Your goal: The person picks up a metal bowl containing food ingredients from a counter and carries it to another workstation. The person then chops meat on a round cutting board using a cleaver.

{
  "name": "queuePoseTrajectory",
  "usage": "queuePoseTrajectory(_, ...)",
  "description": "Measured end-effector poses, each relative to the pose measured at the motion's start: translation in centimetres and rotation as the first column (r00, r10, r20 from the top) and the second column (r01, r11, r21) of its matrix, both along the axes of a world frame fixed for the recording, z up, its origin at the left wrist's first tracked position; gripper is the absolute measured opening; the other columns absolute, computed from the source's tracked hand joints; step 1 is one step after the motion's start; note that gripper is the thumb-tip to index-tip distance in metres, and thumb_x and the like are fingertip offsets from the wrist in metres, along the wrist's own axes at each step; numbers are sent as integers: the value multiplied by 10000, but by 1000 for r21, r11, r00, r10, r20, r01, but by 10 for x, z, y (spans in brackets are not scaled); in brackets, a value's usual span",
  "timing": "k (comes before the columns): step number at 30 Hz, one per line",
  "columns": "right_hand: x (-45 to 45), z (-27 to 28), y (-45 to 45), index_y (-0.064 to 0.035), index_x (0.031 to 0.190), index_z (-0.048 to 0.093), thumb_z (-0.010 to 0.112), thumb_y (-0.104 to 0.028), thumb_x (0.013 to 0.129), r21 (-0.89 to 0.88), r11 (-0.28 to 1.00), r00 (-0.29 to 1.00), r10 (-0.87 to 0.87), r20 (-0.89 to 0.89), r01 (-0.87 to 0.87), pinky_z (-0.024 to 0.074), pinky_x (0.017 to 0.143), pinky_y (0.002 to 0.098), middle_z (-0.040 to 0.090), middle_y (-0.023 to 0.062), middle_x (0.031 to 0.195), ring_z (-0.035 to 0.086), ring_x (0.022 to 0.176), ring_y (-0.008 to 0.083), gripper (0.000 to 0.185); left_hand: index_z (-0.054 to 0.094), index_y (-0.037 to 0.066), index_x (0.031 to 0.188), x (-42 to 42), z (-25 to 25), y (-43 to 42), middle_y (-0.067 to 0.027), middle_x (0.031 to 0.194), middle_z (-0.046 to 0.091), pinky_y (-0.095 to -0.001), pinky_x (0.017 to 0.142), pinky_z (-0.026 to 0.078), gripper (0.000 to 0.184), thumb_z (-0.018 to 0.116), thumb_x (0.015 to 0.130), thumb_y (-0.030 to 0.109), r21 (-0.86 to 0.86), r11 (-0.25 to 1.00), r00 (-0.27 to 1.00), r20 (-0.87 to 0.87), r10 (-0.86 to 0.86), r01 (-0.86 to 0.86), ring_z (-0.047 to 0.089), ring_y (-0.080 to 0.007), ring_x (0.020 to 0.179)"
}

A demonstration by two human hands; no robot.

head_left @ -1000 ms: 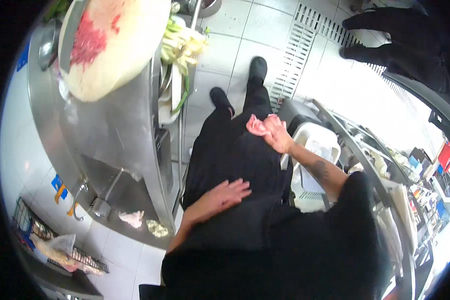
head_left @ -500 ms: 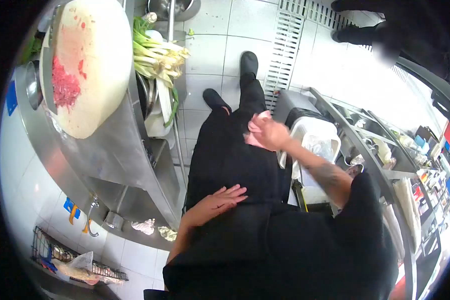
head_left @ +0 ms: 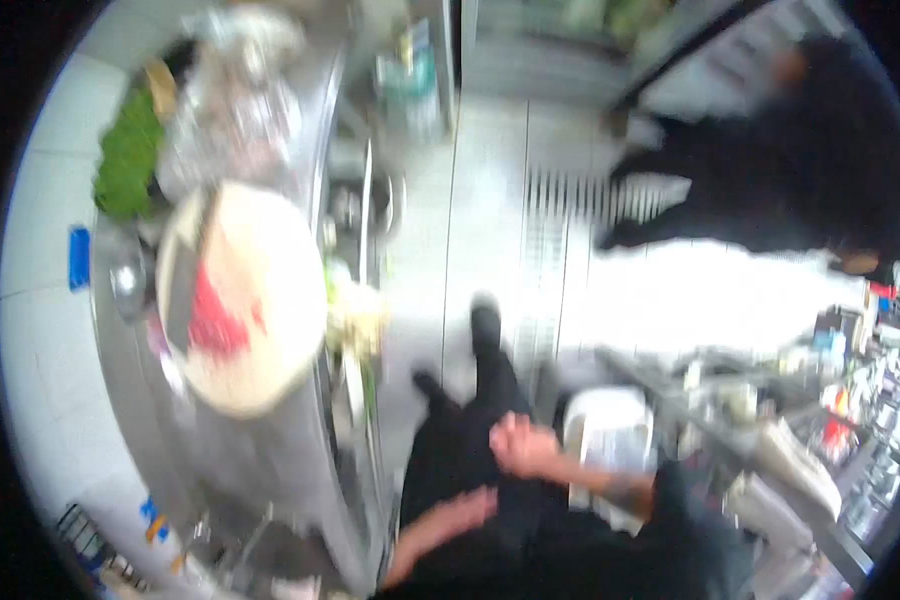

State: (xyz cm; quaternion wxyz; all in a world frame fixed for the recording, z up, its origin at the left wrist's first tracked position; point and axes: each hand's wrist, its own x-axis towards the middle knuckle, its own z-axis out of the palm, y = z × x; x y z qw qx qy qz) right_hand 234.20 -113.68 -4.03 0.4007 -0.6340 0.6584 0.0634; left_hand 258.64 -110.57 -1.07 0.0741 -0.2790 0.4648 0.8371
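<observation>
My right hand (head_left: 525, 446) is closed in front of my dark trousers. Pink shows at its fingers, where a crumpled pink cloth (head_left: 508, 432) is gripped; blur hides most of it. Lower down, my left hand (head_left: 460, 511) lies with its fingers stretched out against my dark clothing and holds nothing. To the left, a thick pale chopping board (head_left: 280, 340) rests on a steel counter (head_left: 210, 450). On the board are chopped red meat (head_left: 216, 318) and a broad grey blade (head_left: 184, 300) along the far-left side.
Behind the board lie clear plastic bags (head_left: 235, 130) and green leaves (head_left: 130, 155). Scallions (head_left: 355, 320) hang beside the counter. To my right stand a white bin (head_left: 610, 415) and steel shelving. Another person (head_left: 770, 165) in dark clothes is at upper right.
The view has swung up, so the board and my hands sit lower in frame. Bags and leaves have come into view. My right hand still grips the cloth; the other person shows more.
</observation>
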Motion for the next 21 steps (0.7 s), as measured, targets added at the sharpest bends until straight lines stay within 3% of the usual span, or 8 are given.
queuePoseTrajectory(1,-6,-29,-8,2,1048,567,388,-420,939,-31,999,999,-13,40,14,542,744,493,631,252,1033,653,849,412,472,417,87,1416,6,-29,7,-56,1505,348,-352,1150,192,482,389,1001,330,368,923,993,68,95,-114,272,-192,1404)
queuePoseTrajectory(2,-3,-66,-16,-1,1018,586,354,-394,947,194,980,998,-59,31,52,531,778,496,636,248,1010,645,888,408,462,460,52,1372,-26,62,-71,-85,1432,448,-318,1098,295,449,414,992,287,-134,939,859,-460,225,-317,416,-185,1309)
queuePoseTrajectory(7,-34,-168,-92,-92,1053,676,586,-198,829,697,697,952,298,-70,-166,495,857,557,617,91,1195,605,1105,291,264,466,47,1364,-38,40,-118,-88,1413,465,-316,1088,305,439,419,990,274,-167,986,999,44,18,-10,430,-183,1291)
queuePoseTrajectory(10,-83,-198,-105,-162,1086,687,679,-272,769,338,940,997,70,-32,-55,501,889,429,660,89,1109,631,1054,301,336,469,44,1359,-52,46,-146,-90,1401,475,-315,1082,311,434,422,989,266,-208,978,996,86,13,5,439,-181,1281)
queuePoseTrajectory(12,-67,-353,-124,-75,995,676,618,-298,816,-297,814,725,581,370,-500,507,769,419,678,108,953,649,887,286,292,472,42,1355,-57,51,-158,-91,1394,482,-314,1078,315,430,424,988,260,-220,975,993,118,11,16,444,-180,1274)
queuePoseTrajectory(14,11,-215,-167,-82,820,614,597,-267,851,505,835,716,-213,665,-221,449,578,402,582,70,714,562,664,201,189,474,40,1352,-64,53,-169,-92,1386,489,-314,1075,319,426,426,987,255,-224,974,991,133,-4,34,450,-179,1266)
queuePoseTrajectory(16,109,-207,-140,-113,964,616,568,-244,829,-66,893,719,400,568,-444,460,571,344,549,57,617,556,621,186,194,476,37,1348,-64,57,-177,-93,1379,496,-313,1071,323,422,429,987,250,-229,972,989,149,-26,60,456,-177,1259)
queuePoseTrajectory(21,5,-98,-70,-61,700,551,474,-196,910,-137,983,516,180,838,-121,442,593,357,469,18,605,508,595,195,262,482,32,1340,-63,61,-175,-95,1359,513,-311,1061,333,413,434,984,236,-242,966,992,106,-67,91,470,-175,1241)
